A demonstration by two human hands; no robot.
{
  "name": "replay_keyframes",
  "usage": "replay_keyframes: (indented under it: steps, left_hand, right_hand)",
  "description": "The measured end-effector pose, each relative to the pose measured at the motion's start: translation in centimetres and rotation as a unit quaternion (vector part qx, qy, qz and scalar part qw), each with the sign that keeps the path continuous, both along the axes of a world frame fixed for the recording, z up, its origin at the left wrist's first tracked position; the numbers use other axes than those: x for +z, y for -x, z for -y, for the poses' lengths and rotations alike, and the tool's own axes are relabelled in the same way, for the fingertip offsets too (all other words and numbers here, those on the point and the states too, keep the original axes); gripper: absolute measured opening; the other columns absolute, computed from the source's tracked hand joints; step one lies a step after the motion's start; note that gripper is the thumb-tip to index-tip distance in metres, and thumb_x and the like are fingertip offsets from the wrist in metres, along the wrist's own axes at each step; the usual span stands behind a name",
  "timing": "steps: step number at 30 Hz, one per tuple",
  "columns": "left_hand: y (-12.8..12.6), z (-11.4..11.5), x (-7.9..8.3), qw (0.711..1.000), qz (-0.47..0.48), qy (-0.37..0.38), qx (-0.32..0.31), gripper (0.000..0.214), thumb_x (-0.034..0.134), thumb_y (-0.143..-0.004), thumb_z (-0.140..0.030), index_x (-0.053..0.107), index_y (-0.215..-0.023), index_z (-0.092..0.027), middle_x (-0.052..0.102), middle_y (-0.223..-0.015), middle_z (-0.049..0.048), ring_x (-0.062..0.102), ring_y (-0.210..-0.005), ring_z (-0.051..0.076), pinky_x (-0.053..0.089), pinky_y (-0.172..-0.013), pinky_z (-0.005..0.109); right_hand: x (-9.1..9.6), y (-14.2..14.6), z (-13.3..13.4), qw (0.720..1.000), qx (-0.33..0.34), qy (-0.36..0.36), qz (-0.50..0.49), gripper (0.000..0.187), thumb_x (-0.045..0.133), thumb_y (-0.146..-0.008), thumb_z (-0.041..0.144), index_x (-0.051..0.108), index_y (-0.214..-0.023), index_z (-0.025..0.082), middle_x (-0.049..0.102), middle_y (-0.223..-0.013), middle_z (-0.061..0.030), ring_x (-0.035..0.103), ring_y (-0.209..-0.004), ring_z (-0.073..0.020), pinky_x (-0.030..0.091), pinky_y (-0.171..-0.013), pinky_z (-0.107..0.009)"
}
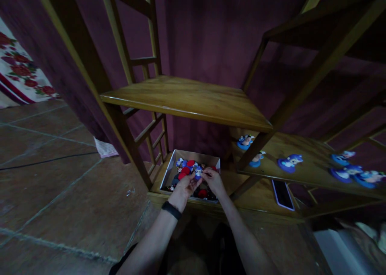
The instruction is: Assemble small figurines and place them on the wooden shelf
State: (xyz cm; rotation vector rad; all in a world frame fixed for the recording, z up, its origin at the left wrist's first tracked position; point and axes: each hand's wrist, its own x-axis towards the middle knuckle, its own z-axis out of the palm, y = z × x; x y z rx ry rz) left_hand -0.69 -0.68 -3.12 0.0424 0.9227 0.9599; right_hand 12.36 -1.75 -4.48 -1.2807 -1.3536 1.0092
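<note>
A small blue-and-white figurine [198,172] is held over the open box, between my two hands. My left hand [187,185], with a dark band on its wrist, grips the figurine from the left and below. The fingers of my right hand [212,178] are pinched at the figurine's right side; whether they hold it or only touch it is hard to see. Beneath them, the white-edged cardboard box [175,156] contains several figurines and round pieces in red, blue and dark colours.
The box stands on the bottom board of a wooden shelf unit [193,96]. On a board to the right stand several blue-based figurines, one of them a purple-blue figurine [290,162]. A phone [282,194] lies below them. Shelf posts rise on both sides.
</note>
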Motion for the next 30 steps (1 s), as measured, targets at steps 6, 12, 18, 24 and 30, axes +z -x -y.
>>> replay_keyframes:
  steps: [6,12,18,24,30]
  left_hand:
    - [0.0,0.1,0.5,0.998,-0.035,-0.051,-0.015,0.004,0.053,-0.079,-0.010,0.056,-0.081,-0.011,0.064,-0.067,0.0050,0.063,-0.059,0.012,0.055,-0.064,0.029]
    - [-0.5,0.6,1.0,0.989,-0.096,-0.115,-0.013,0.011,0.055,-0.076,-0.009,0.058,-0.086,-0.012,0.063,-0.066,0.0047,0.063,-0.056,0.013,0.056,-0.059,0.031]
    - [-0.5,0.5,0.9,0.985,-0.108,-0.133,0.001,0.011,0.055,-0.074,-0.004,0.060,-0.082,-0.009,0.064,-0.068,0.0067,0.062,-0.057,0.012,0.056,-0.060,0.028]
    - [-0.3,1.2,0.5,0.991,-0.073,-0.110,-0.012,0.014,0.052,-0.075,-0.001,0.058,-0.083,-0.010,0.066,-0.071,0.0078,0.065,-0.061,0.014,0.056,-0.062,0.027]
    - [0.3,4.3,1.8,0.982,-0.092,-0.152,-0.056,0.010,0.056,-0.076,-0.009,0.059,-0.086,-0.009,0.067,-0.072,0.0111,0.066,-0.061,0.017,0.056,-0.060,0.028]
  right_hand:
    - [-0.5,0.1,0.1,0.995,-0.029,0.054,-0.073,0.027,0.056,-0.071,0.039,0.067,-0.089,0.022,0.067,-0.092,-0.0024,0.059,-0.088,-0.0182,0.044,-0.083,-0.034]
    - [-0.9,-0.3,0.0,0.993,-0.065,0.074,-0.063,0.024,0.057,-0.069,0.038,0.069,-0.084,0.023,0.069,-0.087,-0.0017,0.061,-0.085,-0.0196,0.044,-0.084,-0.036]
    - [-1.1,-0.1,-0.1,0.994,-0.072,0.062,-0.060,0.023,0.057,-0.069,0.039,0.069,-0.082,0.025,0.069,-0.085,-0.0009,0.061,-0.085,-0.0204,0.047,-0.079,-0.036]
    - [-0.9,0.3,0.8,0.981,-0.098,0.098,-0.139,0.028,0.062,-0.063,0.039,0.069,-0.084,0.021,0.069,-0.085,-0.0032,0.062,-0.082,-0.0200,0.047,-0.079,-0.035]
    - [0.4,0.5,4.3,0.969,-0.079,0.111,-0.205,0.031,0.068,-0.056,0.041,0.070,-0.077,0.019,0.069,-0.082,-0.0055,0.061,-0.074,-0.0190,0.048,-0.071,-0.033]
